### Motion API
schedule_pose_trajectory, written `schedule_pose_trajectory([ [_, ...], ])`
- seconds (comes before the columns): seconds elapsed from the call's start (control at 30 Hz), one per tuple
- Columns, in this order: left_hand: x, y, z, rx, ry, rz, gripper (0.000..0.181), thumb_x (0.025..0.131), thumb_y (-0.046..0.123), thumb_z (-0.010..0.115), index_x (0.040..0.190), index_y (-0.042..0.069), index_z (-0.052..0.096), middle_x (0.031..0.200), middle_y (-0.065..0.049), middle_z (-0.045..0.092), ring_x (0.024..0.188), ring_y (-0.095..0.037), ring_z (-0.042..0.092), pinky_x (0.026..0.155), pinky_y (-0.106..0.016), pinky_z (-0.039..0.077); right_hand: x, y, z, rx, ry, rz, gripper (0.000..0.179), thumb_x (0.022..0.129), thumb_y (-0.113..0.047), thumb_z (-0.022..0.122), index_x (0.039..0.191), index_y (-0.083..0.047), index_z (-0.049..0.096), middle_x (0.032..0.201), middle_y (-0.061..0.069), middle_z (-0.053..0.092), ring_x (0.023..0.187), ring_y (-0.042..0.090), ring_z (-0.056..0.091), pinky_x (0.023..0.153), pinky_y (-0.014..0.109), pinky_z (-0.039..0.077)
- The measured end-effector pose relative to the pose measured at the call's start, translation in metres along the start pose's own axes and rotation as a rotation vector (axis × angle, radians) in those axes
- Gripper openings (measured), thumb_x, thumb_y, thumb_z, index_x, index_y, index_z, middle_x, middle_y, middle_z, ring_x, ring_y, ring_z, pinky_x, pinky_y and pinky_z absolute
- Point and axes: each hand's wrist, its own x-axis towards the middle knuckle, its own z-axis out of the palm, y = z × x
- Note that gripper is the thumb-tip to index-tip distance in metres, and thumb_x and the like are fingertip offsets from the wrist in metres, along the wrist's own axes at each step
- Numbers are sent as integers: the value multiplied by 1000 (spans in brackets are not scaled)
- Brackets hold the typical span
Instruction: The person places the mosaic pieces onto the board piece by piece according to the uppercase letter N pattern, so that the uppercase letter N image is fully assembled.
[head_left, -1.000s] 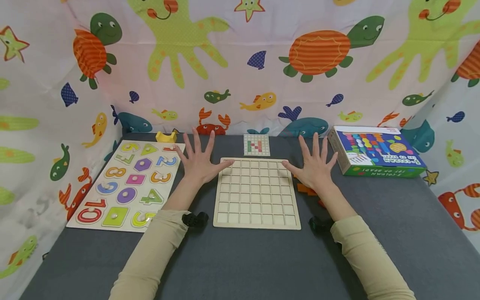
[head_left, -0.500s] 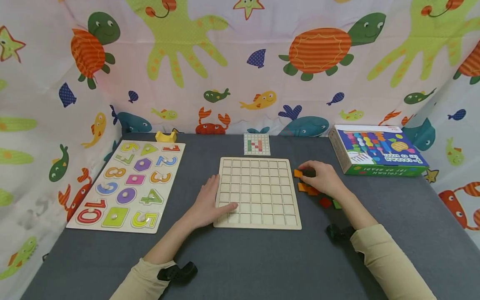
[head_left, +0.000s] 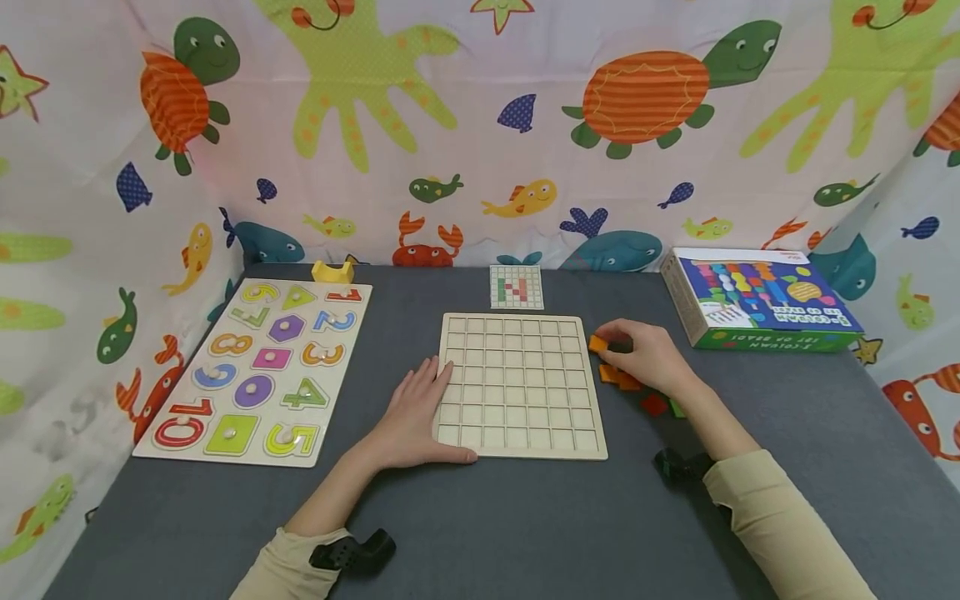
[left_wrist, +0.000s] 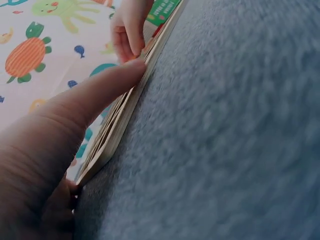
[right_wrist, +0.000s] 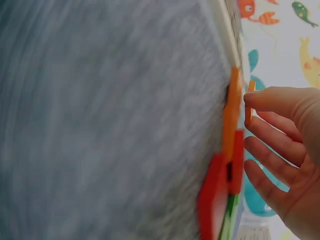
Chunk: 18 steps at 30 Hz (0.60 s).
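In the head view a pale wooden grid board (head_left: 525, 396) lies mid-table. My left hand (head_left: 412, 421) rests at its near left corner, fingers along the left side and thumb along the front edge. The left wrist view has that straight thumb (left_wrist: 95, 92) touching the board's rim. Right of the board, my right hand (head_left: 648, 358) pinches a small orange square tile (head_left: 597, 344) between thumb and index finger; the right wrist view shows this tile (right_wrist: 249, 116) on edge. Below that hand lie orange tiles (head_left: 611, 375), a red tile (head_left: 654, 405) and a partly hidden green tile (head_left: 677, 408).
Behind the board is a small gridded pattern card (head_left: 516, 287). A white number-and-shape puzzle board (head_left: 291, 373) lies at left, with a yellow object (head_left: 332, 272) behind it. A colourful box (head_left: 765, 300) stands at back right. A printed sea-animal cloth (head_left: 480, 150) closes off the back and sides.
Both hands came down from spread above the board. The left moved to the board's left edge, its thumb then sliding to the front edge. The right moved to the tiles and took an orange one.
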Motion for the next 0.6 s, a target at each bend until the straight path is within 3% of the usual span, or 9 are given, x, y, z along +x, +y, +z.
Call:
schedule_pose_trajectory([
  [0.27, -1, -1, -5, -16, -28, 47, 130, 66, 69, 77, 158, 8, 8, 162, -15, -1, 149, -27, -4, 116, -51, 0, 9, -33, 14, 117, -22, -86, 35, 87, -14, 75, 119, -3, 66, 109, 12, 69, 96, 27, 63, 83, 45, 54],
  [0.6, -2, 0, -1, -20, 2, 37, 128, 67, 69, 75, 157, 8, 9, 162, -15, 1, 149, -28, -2, 117, -52, 1, 25, -62, 34, 91, -96, -184, 20, 84, -9, 76, 102, -6, 70, 97, 5, 69, 89, 22, 62, 80, 39, 54],
])
